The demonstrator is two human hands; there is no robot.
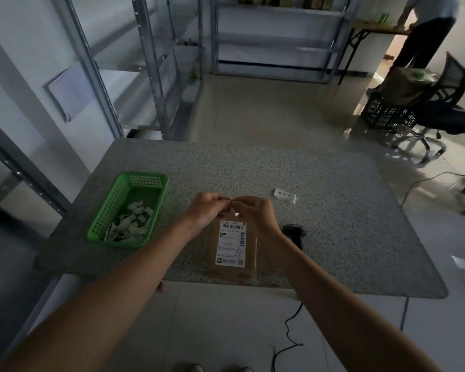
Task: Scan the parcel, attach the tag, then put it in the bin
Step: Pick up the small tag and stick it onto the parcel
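In the head view, a brown cardboard parcel (232,248) lies flat near the lower middle of the frame, at the near edge of a speckled grey table (333,210). It is a narrow oblong box with its long side running away from the camera, and a white shipping label (232,242) covers most of its top face, printed with a barcode along the upper part, a second barcode down the right side, lines of small text and a square code at the lower right. Both bare forearms reach in from the bottom corners and meet just above the far end of the parcel. The left hand (206,209) and the right hand (255,210) are curled, fingertips pinched together on something small and pale between them; what it is cannot be made out. To the left of centre a green slotted basket (126,210) sits on the table, holding a heap of small white paper pieces (129,224). Right of the hands lies a small white packet (285,195) with printed characters. A black handheld scanner (294,232) rests beside the right wrist, its cord (290,326) trailing down to the floor. At the upper right a person (427,30) stands by a far table, beside a black office chair (446,103).
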